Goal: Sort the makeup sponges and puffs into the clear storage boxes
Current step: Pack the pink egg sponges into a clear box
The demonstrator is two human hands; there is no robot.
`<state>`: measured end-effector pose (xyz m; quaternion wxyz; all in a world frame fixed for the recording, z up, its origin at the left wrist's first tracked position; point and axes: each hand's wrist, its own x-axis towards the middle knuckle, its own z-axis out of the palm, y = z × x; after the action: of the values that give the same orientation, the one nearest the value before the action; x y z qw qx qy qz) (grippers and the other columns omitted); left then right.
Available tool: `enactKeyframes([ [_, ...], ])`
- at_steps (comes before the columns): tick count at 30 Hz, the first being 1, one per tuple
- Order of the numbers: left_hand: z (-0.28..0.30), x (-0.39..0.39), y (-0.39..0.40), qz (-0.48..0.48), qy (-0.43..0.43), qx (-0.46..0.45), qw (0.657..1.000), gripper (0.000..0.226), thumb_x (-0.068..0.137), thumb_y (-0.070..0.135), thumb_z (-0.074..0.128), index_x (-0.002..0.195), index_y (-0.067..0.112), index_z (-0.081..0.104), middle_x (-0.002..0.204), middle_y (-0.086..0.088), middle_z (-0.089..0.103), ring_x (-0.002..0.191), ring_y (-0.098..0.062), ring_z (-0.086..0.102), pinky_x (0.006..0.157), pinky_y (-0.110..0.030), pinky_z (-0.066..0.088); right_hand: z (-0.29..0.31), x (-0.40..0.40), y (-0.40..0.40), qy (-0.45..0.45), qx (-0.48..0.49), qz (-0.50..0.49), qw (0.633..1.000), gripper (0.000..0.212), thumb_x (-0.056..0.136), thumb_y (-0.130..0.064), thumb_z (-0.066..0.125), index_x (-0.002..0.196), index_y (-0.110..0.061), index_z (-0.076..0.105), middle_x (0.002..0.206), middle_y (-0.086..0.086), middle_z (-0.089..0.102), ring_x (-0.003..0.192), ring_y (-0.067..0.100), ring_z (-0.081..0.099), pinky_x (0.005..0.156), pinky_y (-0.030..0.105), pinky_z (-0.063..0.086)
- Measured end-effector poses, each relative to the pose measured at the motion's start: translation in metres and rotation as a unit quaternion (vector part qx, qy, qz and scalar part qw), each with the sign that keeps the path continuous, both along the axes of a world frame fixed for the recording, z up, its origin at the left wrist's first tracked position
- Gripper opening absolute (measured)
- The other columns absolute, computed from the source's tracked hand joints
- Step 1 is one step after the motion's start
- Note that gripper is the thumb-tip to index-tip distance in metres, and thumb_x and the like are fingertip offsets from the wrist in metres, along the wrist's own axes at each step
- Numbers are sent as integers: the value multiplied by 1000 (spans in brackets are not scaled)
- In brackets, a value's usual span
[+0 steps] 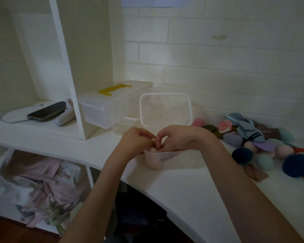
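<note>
A small clear storage box (pixel 167 155) sits on the white desk in front of me, with pale pink sponges (pixel 153 164) showing through its wall. My left hand (pixel 136 142) and my right hand (pixel 178 139) meet over its left end. Both have curled fingers reaching down into the box, pinching a pink sponge (pixel 154 149) between them. A pile of sponges and puffs (pixel 253 146) in blue, teal, purple, pink and navy lies at the right. A second clear box (pixel 165 109) stands open just behind my hands.
A closed clear box with a yellow handle (pixel 111 102) stands at the back left beside a white shelf divider (pixel 72 95). A phone (pixel 47 111) with a cable lies in the left shelf bay. Clothes (pixel 33 181) are heaped under the desk.
</note>
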<state>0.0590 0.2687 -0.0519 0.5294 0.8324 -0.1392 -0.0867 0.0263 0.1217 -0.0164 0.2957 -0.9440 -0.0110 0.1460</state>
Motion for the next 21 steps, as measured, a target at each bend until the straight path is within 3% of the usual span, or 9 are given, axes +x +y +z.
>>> enactKeyframes([
  [6, -6, 0, 3, -18, 0, -20, 1000, 10, 80, 14, 67, 76, 22, 71, 80, -1, 66, 80, -15, 62, 69, -28, 55, -10, 1, -8, 39, 110, -6, 993, 22, 79, 1, 70, 80, -16, 56, 94, 12, 63, 80, 22, 57, 77, 33, 49],
  [9, -9, -1, 5, -24, 8, -54, 998, 14, 88, 24, 61, 88, 16, 72, 84, 1, 67, 74, -7, 60, 62, -19, 51, -10, 4, -13, 70, 136, -23, 988, 23, 80, 1, 70, 88, -15, 55, 92, 12, 64, 77, 21, 60, 78, 34, 51],
  [11, -11, -1, 4, -24, 1, -67, 997, 21, 92, 29, 55, 89, 18, 73, 81, 6, 67, 70, -3, 59, 56, -13, 50, -10, 5, -16, 79, 137, -50, 986, 26, 78, -5, 74, 94, -16, 56, 103, 18, 66, 81, 23, 63, 82, 37, 53],
  [14, -14, -3, 4, -30, -6, -104, 994, 22, 96, 30, 49, 97, 27, 71, 91, 13, 67, 83, -4, 62, 65, -17, 50, -11, 7, -14, 82, 133, -65, 986, 30, 77, -7, 76, 99, -15, 57, 114, 22, 65, 85, 24, 65, 82, 38, 54],
  [17, -18, -3, 6, -33, -18, -124, 992, 27, 100, 30, 41, 113, 33, 65, 105, 15, 62, 95, 0, 59, 68, -18, 49, -15, 8, -12, 91, 153, -47, 983, 27, 81, -5, 72, 104, -10, 58, 106, 19, 65, 90, 24, 61, 93, 41, 49],
  [21, -19, -2, 4, -13, -18, -118, 993, 30, 100, 26, 38, 112, 34, 64, 105, 11, 61, 94, -2, 59, 66, -20, 51, -17, 7, -13, 101, 162, -28, 981, 17, 84, -4, 68, 99, -11, 61, 104, 15, 64, 95, 24, 59, 96, 41, 47],
])
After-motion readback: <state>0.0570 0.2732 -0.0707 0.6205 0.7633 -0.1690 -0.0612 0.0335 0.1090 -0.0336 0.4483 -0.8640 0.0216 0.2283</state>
